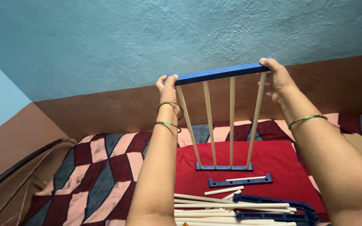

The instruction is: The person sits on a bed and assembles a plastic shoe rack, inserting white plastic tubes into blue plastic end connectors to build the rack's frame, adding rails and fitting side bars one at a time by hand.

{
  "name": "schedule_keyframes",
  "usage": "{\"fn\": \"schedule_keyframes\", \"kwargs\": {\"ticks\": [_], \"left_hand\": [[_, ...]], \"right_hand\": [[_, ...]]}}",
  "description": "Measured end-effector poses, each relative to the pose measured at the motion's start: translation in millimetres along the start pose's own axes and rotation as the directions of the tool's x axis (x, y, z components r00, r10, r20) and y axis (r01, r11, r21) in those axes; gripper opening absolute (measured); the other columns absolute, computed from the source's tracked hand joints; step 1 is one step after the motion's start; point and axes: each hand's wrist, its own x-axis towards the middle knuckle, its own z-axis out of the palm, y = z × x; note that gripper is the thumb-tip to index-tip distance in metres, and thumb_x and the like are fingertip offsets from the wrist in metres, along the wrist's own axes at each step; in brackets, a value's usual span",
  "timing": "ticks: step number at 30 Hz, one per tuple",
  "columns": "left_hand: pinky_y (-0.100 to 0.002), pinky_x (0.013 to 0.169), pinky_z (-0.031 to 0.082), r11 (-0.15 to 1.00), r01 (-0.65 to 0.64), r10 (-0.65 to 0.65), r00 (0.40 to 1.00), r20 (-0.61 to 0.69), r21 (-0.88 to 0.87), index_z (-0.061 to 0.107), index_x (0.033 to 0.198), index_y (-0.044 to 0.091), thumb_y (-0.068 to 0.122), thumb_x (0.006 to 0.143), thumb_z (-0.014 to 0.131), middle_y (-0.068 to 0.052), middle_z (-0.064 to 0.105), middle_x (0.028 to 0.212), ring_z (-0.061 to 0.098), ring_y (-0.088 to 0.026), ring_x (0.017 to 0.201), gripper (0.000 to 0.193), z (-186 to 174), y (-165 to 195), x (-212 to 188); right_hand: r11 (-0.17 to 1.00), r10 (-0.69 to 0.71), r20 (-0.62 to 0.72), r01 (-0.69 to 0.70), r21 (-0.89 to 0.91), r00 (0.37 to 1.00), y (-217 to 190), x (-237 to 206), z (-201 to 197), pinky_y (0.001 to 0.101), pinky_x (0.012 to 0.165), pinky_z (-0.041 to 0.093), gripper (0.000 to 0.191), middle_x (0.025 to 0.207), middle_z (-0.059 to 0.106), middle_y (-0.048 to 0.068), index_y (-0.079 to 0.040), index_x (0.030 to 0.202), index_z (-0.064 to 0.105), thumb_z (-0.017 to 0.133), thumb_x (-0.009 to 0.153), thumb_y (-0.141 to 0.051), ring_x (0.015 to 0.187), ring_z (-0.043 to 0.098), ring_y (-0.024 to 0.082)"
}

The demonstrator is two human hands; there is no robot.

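Centre frame, the left hand (167, 85) clasps the left end of a blue bar (223, 73) (four pale rods (231, 121) run down to a blue base piece (224, 167) on the red cloth (277, 161)); the right hand (275, 77) grips its right end.

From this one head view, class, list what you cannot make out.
- Loose white rods and blue bars: cut off by the bottom edge, so no count.
- Left hand fingertips: hidden behind the blue top bar.
- Rod ends: hidden inside the top bar and blue base bar.
- Dark curved frame: cut off by the left edge.
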Motion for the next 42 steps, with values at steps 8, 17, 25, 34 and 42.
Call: {"fn": "schedule_keyframes", "kwargs": {"ticks": [8,17,25,34,42], "left_hand": [[-0.046,0.085,0.049,0.998,0.025,-0.025,1.0,0.011,-0.055,0.043,0.135,0.023,0.032,0.079,0.073,-0.012,0.058,0.12,0.054,-0.025,0.107,0.064,2.6,2.0,0.1],[-0.042,0.086,0.047,0.999,-0.043,0.043,0.999,0.013,-0.033,0.045,0.131,0.019,0.036,0.082,0.072,-0.01,0.055,0.116,0.051,-0.023,0.104,0.058,-0.1,-24.8,15.9],[-0.051,0.109,0.038,0.778,-0.32,0.459,0.877,-0.142,0.541,0.046,0.136,0.014,0.037,0.08,0.079,-0.015,0.051,0.136,0.051,-0.031,0.126,0.069,9.1,1.6,2.9],[-0.053,0.116,0.034,-0.236,-0.889,0.555,0.207,0.806,0.391,0.065,0.131,0.013,0.022,0.079,0.079,-0.005,0.066,0.126,0.059,-0.028,0.125,0.055,81.1,20.9,-82.4],[-0.037,0.084,0.057,-0.248,-0.846,0.424,0.343,0.839,0.471,0.07,0.105,0.02,0.025,0.078,0.082,-0.001,0.064,0.104,0.065,-0.024,0.103,0.03,114.2,27.6,-68.5]], "right_hand": [[1.0,0.006,-0.001,-0.006,-0.008,1.0,-2.3,-7.5,3.6,0.0427,0.081,0.04,0.049,0.105,0.065,-0.004,-0.031,0.11,0.065,0.064,0.073,-0.062,0.092,0.056,0.018],[1.0,-0.005,-0.003,0.005,0.021,1.0,4.4,-5.3,2.3,0.0456,0.081,0.042,0.051,0.109,0.064,-0.002,-0.029,0.112,0.063,0.065,0.073,-0.062,0.096,0.058,0.019],[0.998,0.065,-0.005,-0.065,-0.023,0.998,-4.8,-4.5,1.5,0.059,0.102,0.031,0.06,0.121,0.06,-0.001,-0.029,0.122,0.063,0.065,0.072,-0.062,0.111,0.053,0.028],[0.998,0.056,-0.027,-0.057,-0.029,0.998,-6.5,-2.4,-5.6,0.0679,0.11,0.022,0.065,0.141,0.058,0.01,-0.027,0.126,0.066,0.069,0.069,-0.059,0.122,0.05,0.032],[0.931,-0.364,-0.248,0.354,-0.087,0.898,18.1,11.9,7.8,0.0413,0.107,0.04,0.069,0.136,0.05,0.016,-0.004,0.134,0.054,0.075,0.086,-0.049,0.123,0.049,0.027]]}}
